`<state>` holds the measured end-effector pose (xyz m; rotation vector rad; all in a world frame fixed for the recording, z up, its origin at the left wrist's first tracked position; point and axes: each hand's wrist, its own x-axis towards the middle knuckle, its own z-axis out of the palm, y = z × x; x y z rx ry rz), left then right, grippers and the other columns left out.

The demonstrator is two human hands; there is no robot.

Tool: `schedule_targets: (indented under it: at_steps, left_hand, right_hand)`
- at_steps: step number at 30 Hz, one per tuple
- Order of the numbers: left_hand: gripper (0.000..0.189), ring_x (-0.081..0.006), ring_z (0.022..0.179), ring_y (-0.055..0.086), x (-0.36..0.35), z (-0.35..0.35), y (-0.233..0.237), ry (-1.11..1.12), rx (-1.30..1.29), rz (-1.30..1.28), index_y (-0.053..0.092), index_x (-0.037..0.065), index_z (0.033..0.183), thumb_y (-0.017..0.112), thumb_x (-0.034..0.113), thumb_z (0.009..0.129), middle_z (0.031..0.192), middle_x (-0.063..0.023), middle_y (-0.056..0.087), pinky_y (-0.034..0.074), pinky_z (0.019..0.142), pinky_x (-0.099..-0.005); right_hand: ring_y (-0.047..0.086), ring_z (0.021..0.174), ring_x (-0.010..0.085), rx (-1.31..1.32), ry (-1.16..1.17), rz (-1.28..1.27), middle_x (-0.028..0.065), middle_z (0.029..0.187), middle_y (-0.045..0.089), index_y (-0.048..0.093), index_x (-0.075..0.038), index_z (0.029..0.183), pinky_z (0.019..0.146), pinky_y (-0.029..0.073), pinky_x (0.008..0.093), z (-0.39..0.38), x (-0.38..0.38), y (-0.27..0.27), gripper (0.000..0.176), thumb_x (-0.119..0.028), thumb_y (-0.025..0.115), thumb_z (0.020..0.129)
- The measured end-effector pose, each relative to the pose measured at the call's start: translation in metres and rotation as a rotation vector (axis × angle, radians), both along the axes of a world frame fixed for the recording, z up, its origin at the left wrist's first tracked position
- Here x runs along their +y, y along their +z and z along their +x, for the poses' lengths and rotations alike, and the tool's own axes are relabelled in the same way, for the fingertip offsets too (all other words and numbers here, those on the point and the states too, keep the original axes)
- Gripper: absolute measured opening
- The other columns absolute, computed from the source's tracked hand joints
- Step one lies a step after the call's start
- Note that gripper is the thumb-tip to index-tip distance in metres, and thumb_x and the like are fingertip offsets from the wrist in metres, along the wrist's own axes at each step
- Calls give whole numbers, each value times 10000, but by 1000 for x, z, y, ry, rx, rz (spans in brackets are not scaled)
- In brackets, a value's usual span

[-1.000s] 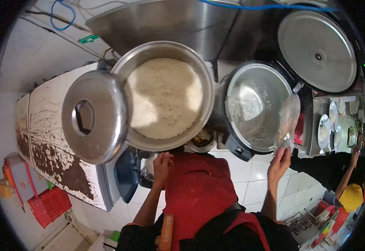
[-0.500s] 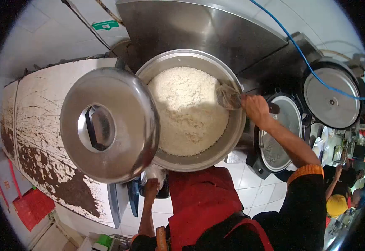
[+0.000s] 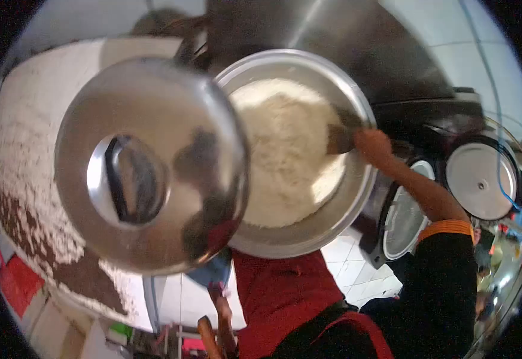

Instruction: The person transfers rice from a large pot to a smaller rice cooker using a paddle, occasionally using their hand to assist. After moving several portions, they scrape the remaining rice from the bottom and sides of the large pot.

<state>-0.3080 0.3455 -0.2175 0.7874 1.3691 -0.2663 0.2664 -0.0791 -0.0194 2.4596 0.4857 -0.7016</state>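
Note:
A large metal pot [image 3: 356, 197] of white rice [image 3: 279, 161] stands in front of me. My right hand [image 3: 373, 147] is closed round a brown rice paddle [image 3: 340, 139] at the pot's right rim, its blade at the edge of the rice. A big steel lid [image 3: 201, 161] with a black handle overlaps the pot's left side in this view. My left hand [image 3: 221, 304] is low, below the lid, beside a blue-grey thing [image 3: 212, 270]; blur hides its fingers, and I cannot tell what it holds.
A worn white surface with brown patches [image 3: 45, 179] lies left of the lid. On the right are a cooker [image 3: 405, 218] and another with a raised round lid [image 3: 481, 180]. A steel panel [image 3: 332, 36] rises behind the pot. A red bag [image 3: 18, 286] is at the lower left.
My left hand has moved down, and the clear plastic by it no longer shows. The view has shifted; the lid looks larger and nearer. My right hand still grips the paddle at the pot's right side.

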Motion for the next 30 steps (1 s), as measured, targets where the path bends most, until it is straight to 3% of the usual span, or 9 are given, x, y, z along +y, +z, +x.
schedule_targets:
  at_steps: [2,5,7,13,23,25,26,27,30]
  left_hand:
    - [516,-216,1079,503,-11,80,61,-173,-218,185,306,127,1352,432,389,925,1215,-76,488,445,806,-358]
    - [440,-144,756,598,-23,96,69,-259,-154,149,414,101,1261,483,352,905,1031,-61,574,476,578,-249]
    - [419,-137,732,601,-28,97,75,-323,-129,183,422,83,1246,501,317,908,1020,-66,577,474,560,-247]
    - [353,-146,712,586,-3,91,68,-491,7,137,514,73,1118,476,359,913,898,-56,607,461,592,-281]
    - [286,-116,663,565,-18,50,29,-265,-10,138,557,86,1050,581,316,882,845,-33,607,436,528,-242]
    - [253,-127,692,584,-31,54,19,-484,-14,349,577,77,972,547,314,888,864,-46,609,447,575,-258]
    - [216,-111,677,569,-44,19,-42,-617,-69,580,600,69,906,556,280,890,821,-39,609,441,577,-263]
    - [199,-100,659,545,-47,40,-33,-809,-285,884,605,59,901,547,249,895,795,-33,612,433,579,-262]
    - [171,-162,717,568,-82,43,-76,-492,-126,468,619,48,853,567,210,854,845,-63,641,447,643,-306]
  right_hand:
    - [618,580,246,-54,261,222,120,695,608,596,-37,910,485,511,364,0,-24,-10,175,-156,614,784]
    - [621,614,237,-77,94,190,111,721,608,598,-61,906,513,507,356,-11,-19,-21,174,-164,625,768]
    - [635,653,240,-316,229,106,111,719,606,606,-80,901,535,511,362,-17,-40,-41,154,-153,610,765]
    - [642,688,290,-185,147,1,131,730,606,582,-78,1019,599,532,387,-7,-12,-26,251,-120,558,772]
    - [633,705,349,-128,109,21,205,758,600,543,-24,1045,654,521,434,-14,3,-14,284,-75,531,765]
    - [632,717,350,-212,95,124,204,774,601,538,-15,1021,651,520,432,-14,-17,-30,278,-95,567,756]
    - [632,717,350,-214,110,121,204,774,601,538,-15,1021,651,520,432,-13,-12,-26,278,-95,567,756]
    - [632,732,348,-190,82,110,197,787,605,541,-15,1010,654,521,429,-15,-2,-20,281,-105,591,749]
    - [630,769,345,-160,68,41,188,815,614,539,-17,1008,667,523,425,-22,14,-11,304,-120,626,736]
